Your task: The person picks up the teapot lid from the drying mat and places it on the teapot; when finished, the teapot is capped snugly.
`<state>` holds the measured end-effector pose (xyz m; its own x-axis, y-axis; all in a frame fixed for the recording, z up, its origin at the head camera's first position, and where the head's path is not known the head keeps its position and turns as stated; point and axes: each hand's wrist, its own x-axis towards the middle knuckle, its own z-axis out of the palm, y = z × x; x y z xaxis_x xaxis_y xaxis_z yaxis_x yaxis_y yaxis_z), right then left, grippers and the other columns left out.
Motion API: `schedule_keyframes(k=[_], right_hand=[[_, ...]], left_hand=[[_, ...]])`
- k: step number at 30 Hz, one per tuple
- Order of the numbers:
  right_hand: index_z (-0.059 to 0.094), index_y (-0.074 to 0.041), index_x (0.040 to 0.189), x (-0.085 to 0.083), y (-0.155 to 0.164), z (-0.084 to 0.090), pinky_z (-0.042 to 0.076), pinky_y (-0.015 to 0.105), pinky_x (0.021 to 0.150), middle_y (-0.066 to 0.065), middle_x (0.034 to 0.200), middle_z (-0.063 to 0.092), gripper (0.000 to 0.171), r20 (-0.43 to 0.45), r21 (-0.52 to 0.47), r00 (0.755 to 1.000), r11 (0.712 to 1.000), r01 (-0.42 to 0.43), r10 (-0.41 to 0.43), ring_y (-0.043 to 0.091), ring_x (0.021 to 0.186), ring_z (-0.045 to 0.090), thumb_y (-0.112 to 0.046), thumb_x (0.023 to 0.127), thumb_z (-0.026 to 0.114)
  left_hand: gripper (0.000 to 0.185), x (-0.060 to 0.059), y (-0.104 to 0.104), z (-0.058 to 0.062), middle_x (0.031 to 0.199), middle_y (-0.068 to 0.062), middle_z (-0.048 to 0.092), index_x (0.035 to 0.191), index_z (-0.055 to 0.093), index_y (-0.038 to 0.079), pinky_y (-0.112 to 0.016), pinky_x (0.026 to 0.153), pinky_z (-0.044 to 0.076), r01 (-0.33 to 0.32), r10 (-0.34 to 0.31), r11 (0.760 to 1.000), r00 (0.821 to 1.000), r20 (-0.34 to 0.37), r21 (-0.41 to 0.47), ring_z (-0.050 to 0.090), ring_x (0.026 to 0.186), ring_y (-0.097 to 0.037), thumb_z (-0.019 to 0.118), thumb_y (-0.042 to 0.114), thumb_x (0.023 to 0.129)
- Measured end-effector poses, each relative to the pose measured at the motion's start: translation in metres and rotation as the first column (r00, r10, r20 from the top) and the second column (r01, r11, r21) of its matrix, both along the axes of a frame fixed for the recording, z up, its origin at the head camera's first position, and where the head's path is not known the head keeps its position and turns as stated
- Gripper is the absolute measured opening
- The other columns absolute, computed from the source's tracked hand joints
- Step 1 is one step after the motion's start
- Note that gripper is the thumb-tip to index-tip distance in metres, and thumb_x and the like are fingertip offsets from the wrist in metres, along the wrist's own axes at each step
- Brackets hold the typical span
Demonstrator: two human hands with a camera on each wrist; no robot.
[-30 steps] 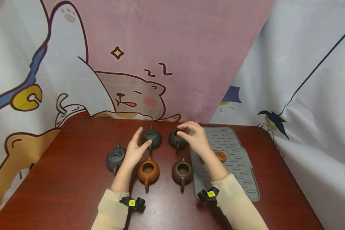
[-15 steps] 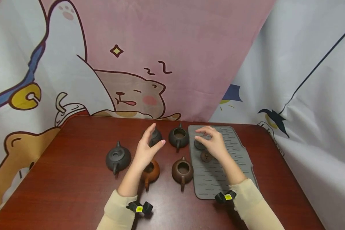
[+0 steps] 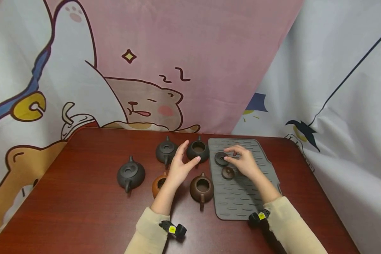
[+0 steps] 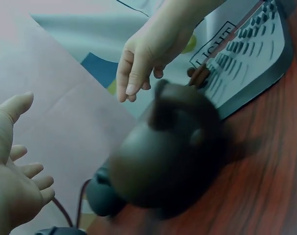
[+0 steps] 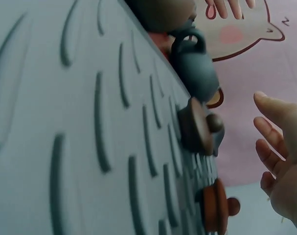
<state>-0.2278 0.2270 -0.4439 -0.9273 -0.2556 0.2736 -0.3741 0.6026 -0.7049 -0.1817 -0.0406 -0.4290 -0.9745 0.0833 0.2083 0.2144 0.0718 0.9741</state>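
Observation:
In the head view my right hand (image 3: 242, 163) hovers over the grey mat (image 3: 238, 206), thumb and fingers apart, holding nothing. A black teapot lid (image 3: 220, 158) lies at its fingertips; I cannot tell whether they touch. Beside that lie a brown lid (image 3: 227, 173) and, in the right wrist view, an orange lid (image 5: 216, 208), hidden by the hand from above. My left hand (image 3: 179, 169) hangs with spread fingers and nothing in it, above the orange teapot (image 3: 158, 182) and partly covering it. Near its fingertips stands a lidless dark teapot (image 3: 198, 155); a lidless brown teapot (image 3: 197, 193) is nearer me.
Two dark teapots with lids on stand further left, one at the back (image 3: 165, 153) and another in front (image 3: 131, 178). All the pots are on a red-brown wooden table (image 3: 82, 204). A printed cloth (image 3: 209, 70) hangs behind its far edge.
My right hand has moved right, from over the dark lidless teapot to over the lids on the mat. The left hand has moved right, uncovering the back lidded teapot.

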Motion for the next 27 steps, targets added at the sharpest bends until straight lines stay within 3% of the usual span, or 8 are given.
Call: schedule_keyframes(k=[7, 16, 22, 27], right_hand=[[0.069, -0.012, 0.114, -0.005, 0.009, -0.009, 0.038, 0.036, 0.059, 0.002, 0.112, 0.062, 0.031, 0.073, 0.035, 0.997, 0.999, -0.033, 0.03, 0.021, 0.087, 0.051, -0.022, 0.085, 0.074], [0.07, -0.013, 0.111, -0.012, 0.014, -0.016, 0.04, 0.038, 0.062, 0.003, 0.108, 0.063, 0.027, 0.099, 0.059, 0.994, 0.997, -0.042, 0.036, 0.022, 0.086, 0.051, -0.017, 0.086, 0.074], [0.071, -0.015, 0.11, -0.016, 0.016, -0.024, 0.041, 0.039, 0.065, 0.002, 0.109, 0.063, 0.025, 0.108, 0.063, 0.993, 0.997, -0.049, 0.042, 0.022, 0.087, 0.051, -0.02, 0.086, 0.074], [0.071, -0.015, 0.111, -0.018, 0.016, -0.029, 0.042, 0.04, 0.068, 0.002, 0.11, 0.063, 0.026, 0.109, 0.074, 0.993, 0.996, -0.05, 0.042, 0.022, 0.089, 0.052, -0.023, 0.086, 0.074]], left_hand=[[0.07, -0.004, 0.019, -0.01, 0.153, -0.006, 0.028, 0.149, 0.033, 0.015, -0.053, 0.108, 0.022, -0.049, 0.049, 0.999, 0.998, 0.034, -0.012, 0.024, 0.139, -0.027, 0.068, 0.027, 0.09], [0.066, -0.014, 0.031, -0.034, 0.15, -0.015, 0.03, 0.146, 0.036, 0.005, -0.051, 0.109, 0.023, -0.147, 0.142, 0.988, 0.986, 0.083, 0.047, 0.025, 0.138, -0.032, 0.067, 0.019, 0.09], [0.065, -0.018, 0.033, -0.05, 0.151, -0.018, 0.028, 0.146, 0.035, 0.002, -0.051, 0.109, 0.021, -0.169, 0.161, 0.983, 0.98, 0.113, 0.066, 0.023, 0.139, -0.035, 0.066, 0.017, 0.091], [0.062, -0.019, 0.034, -0.058, 0.152, -0.019, 0.025, 0.146, 0.034, 0.0, -0.051, 0.108, 0.024, -0.173, 0.169, 0.985, 0.979, 0.116, 0.022, 0.024, 0.138, -0.036, 0.062, 0.016, 0.093]])
